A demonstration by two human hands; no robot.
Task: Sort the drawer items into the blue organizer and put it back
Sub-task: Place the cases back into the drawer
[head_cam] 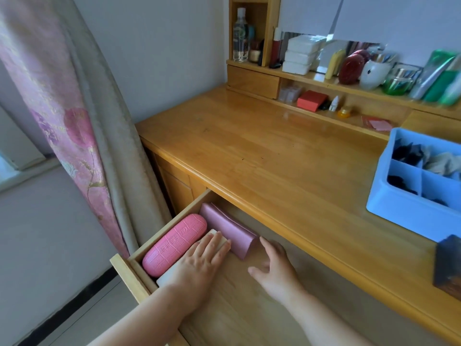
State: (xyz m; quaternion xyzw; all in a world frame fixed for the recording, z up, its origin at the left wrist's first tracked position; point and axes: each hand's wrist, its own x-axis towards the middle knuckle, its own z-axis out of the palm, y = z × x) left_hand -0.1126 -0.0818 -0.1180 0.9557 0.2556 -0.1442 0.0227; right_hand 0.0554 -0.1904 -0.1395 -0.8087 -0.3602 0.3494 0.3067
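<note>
The wooden drawer (127,273) is pulled out below the desk edge. Inside at its left end lie a pink glasses case (172,244), a mauve purple case (228,227) and a white box (166,277) between them. My left hand (199,265) lies flat, fingers straight, on the white box beside the pink case. My right hand (273,265) hovers over the drawer floor with fingers spread, its fingertips at the near end of the purple case. The blue organizer (399,208) stands on the desk at the right, with dark and pale items in its compartments.
The desk top (262,151) stretches between drawer and shelf. A back shelf (324,78) carries bottles, white boxes, a red box and jars. A dark box (449,264) sits at the desk's right front edge. A pink curtain (74,133) hangs left of the desk.
</note>
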